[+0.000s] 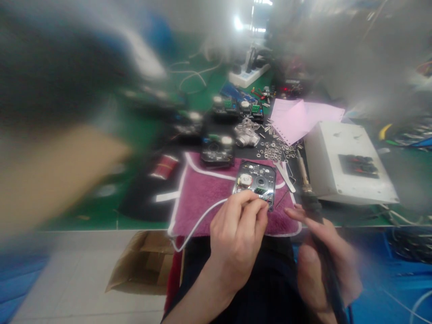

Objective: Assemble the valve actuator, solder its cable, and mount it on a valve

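A square black circuit board unit (pixel 258 175) with a round opening and a pale round part lies on a purple cloth (pixel 199 202). My left hand (pixel 238 229) is closed at its near edge, fingertips pinched together; what sits between them is hidden. A white cable (pixel 199 220) curves across the cloth and passes under this hand. To the right, my right hand (pixel 326 265) holds a soldering iron (pixel 308 186) by its dark handle, tip pointing up and away. The iron is apart from the board. An open-ended wrench (pixel 284 176) lies just right of the board.
Another board unit (pixel 217 150) stands behind the cloth. Loose rings (pixel 270 150), metal fittings (pixel 247 133) and pink paper (pixel 300 117) lie beyond. A white box (pixel 347 162) is at right, a solder spool (pixel 165 166) at left, a cardboard box (pixel 141 265) below. Frame edges are blurred.
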A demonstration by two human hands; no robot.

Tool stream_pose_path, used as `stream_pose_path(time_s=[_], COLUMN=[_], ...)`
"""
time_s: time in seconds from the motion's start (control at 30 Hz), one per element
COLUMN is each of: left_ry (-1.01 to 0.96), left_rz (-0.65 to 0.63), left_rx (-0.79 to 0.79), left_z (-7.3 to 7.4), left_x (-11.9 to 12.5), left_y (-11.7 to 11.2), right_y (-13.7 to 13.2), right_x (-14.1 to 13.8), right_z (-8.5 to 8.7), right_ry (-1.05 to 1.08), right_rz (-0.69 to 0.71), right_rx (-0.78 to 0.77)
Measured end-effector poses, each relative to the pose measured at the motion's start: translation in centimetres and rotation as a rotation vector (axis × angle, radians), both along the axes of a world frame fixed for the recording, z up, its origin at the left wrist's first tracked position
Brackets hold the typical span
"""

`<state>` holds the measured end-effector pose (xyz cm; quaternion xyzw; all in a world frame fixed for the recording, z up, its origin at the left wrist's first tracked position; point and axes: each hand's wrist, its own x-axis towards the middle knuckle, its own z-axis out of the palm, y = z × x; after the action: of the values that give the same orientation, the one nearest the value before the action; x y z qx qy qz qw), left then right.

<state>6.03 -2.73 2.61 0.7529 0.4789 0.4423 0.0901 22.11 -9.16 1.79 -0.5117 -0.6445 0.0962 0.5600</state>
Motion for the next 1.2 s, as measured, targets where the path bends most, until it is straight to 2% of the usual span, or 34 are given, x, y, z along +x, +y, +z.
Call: stream_pose_path(time_s=[0.2, 0.33, 0.47, 0.53, 0.63, 0.7, 0.8, 1.2], left_ry=[0.023, 0.029, 0.06, 0.069, 0.06, 0.057, 0.052, 0.028], left_rz=[0.009, 0.017, 0.029, 0.028, 0.018, 0.014, 0.018, 0.018], left_rx=[-0.033, -0.026, -0.027, -0.035, -0.047, -0.058, -0.055, -0.065], left_z=[0.2, 0.3, 0.7, 0.9, 1.0, 1.1, 1.1, 0.9], left_x=[0.1, 0.2, 0.2, 0.1, 0.1, 0.1, 0.2, 0.2], left_y=[0.0, -0.1, -0.1, 0.0, 0.0, 0.0, 0.0, 0.0], right_y=[-2.0, -2.7, -3.0, -3.0, -3.2, -3.4, -3.6, -3.3], right_x=[-0.7, 0.9, 2.5, 1.9, 0.1, -0.7, -1.0, -0.7], right_z=[1.1, 0.6, -0.4, -0.3, 0.2, 0.5, 0.6, 0.5], right_ry=[0.182, 0.198, 0.038, 0.018, 0.208, 0.322, 0.396, 0.295], right_rz=[-0.227, -0.177, -0.219, -0.272, -0.35, -0.344, -0.307, -0.321], right_rx=[-0.024, 0.032, 0.137, 0.134, 0.057, -0.021, -0.059, -0.033])
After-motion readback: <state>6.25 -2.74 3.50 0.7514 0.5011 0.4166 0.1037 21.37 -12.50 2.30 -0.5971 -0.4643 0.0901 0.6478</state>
